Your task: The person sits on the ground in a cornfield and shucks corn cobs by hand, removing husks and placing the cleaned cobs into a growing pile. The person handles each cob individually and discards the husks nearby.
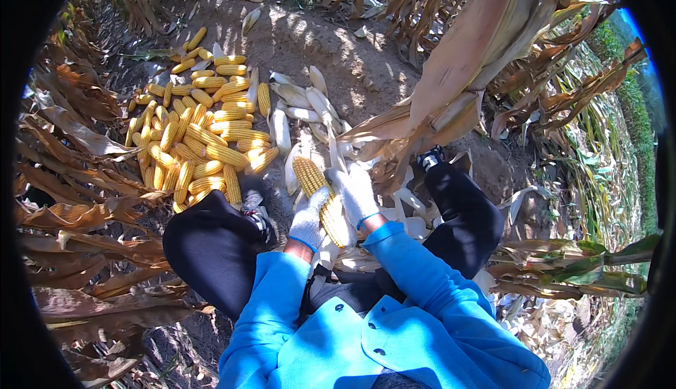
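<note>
My left hand [310, 219], in a white knit glove with a blue cuff edge, is closed around a bare yellow ear of corn [311, 176]. The ear slants from upper left to lower right between my knees. Close beside it on the right is my right hand [356, 192], also gloved, its fingers near pale dry husks. Whether those fingers grip anything is hard to make out. To the left lies a large pile of husked yellow ears [198, 135] on the soil. Pale corn husks [306, 101] lie just ahead of my hands.
A big dry corn leaf [454, 67] hangs over the right side, close to the camera. Dry cornstalks [68, 188] line the left, and more stand beyond the bare soil [317, 35]. My bent knees flank the work, with one shoe [259, 219] touching the pile's near edge.
</note>
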`<act>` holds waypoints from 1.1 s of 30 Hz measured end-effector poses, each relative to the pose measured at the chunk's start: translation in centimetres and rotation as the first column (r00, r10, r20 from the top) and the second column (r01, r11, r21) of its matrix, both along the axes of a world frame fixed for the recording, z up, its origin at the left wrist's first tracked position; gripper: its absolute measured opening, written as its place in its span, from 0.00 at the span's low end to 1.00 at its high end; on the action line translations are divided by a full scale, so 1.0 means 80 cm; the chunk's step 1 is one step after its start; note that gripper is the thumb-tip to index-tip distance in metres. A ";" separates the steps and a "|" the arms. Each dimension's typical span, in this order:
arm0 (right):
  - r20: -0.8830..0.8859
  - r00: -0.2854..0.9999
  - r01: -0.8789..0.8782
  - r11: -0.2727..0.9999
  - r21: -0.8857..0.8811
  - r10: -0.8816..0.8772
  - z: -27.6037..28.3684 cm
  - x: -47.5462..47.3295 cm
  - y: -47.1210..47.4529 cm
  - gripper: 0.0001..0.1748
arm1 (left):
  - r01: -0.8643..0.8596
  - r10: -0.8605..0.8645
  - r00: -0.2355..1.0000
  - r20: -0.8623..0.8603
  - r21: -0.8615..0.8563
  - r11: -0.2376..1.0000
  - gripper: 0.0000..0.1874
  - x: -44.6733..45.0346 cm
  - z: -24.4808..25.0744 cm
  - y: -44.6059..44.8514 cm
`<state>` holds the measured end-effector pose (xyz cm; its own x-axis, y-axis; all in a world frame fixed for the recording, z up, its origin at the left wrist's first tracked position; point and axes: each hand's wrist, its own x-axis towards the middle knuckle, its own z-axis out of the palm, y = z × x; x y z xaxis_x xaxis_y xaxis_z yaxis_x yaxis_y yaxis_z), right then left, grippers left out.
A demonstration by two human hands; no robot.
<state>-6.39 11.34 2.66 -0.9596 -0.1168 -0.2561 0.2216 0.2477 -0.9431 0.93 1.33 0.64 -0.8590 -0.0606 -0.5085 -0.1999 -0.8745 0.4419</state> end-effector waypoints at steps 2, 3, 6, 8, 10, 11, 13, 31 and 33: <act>0.052 0.997 0.070 0.960 -0.270 -0.058 0.017 0.004 0.007 0.14 | -0.150 0.135 0.986 0.103 0.152 0.977 0.19 -0.009 -0.009 -0.009; 0.061 0.996 0.087 0.902 -0.424 -0.067 0.027 0.008 0.011 0.11 | -0.187 0.174 0.979 0.108 0.125 0.974 0.19 -0.014 -0.015 -0.017; 0.436 0.889 0.281 0.587 -0.759 0.139 0.054 0.006 0.056 0.06 | -0.292 0.267 0.938 0.219 0.088 0.952 0.19 -0.024 -0.026 -0.055; 0.398 0.890 0.078 0.783 -0.617 0.224 0.055 0.014 0.080 0.07 | -0.400 0.376 0.915 0.145 0.211 0.892 0.19 -0.028 -0.029 -0.070; -0.074 0.915 -0.402 0.912 -0.079 0.397 0.036 0.034 0.083 0.15 | -0.426 0.414 0.902 0.126 0.098 0.899 0.18 -0.029 -0.030 -0.068; -0.254 0.810 -0.460 0.841 0.284 0.529 0.022 0.047 0.079 0.20 | -0.374 0.368 0.914 0.169 0.002 0.928 0.21 -0.031 -0.029 -0.063; -0.043 0.854 -0.502 0.845 0.184 0.518 -0.005 0.068 0.065 0.31 | -0.371 0.377 0.926 0.031 -0.116 0.921 0.22 -0.030 -0.028 -0.049; -0.350 0.384 -0.867 0.464 0.182 0.854 0.110 0.087 0.076 0.15 | -0.276 0.247 0.960 0.131 0.585 0.763 0.29 -0.033 0.006 -0.083; 0.105 0.809 -0.569 0.815 -0.107 0.579 0.081 0.079 0.084 0.16 | -0.287 0.284 0.955 0.086 0.512 0.810 0.28 -0.059 0.015 -0.120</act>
<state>-0.09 18.07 9.16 -0.6716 -0.6573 -0.3419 0.1778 0.3050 -0.9356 -3.82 -8.29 1.81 -0.8417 -0.0320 -0.5391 0.0935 -0.9918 -0.0872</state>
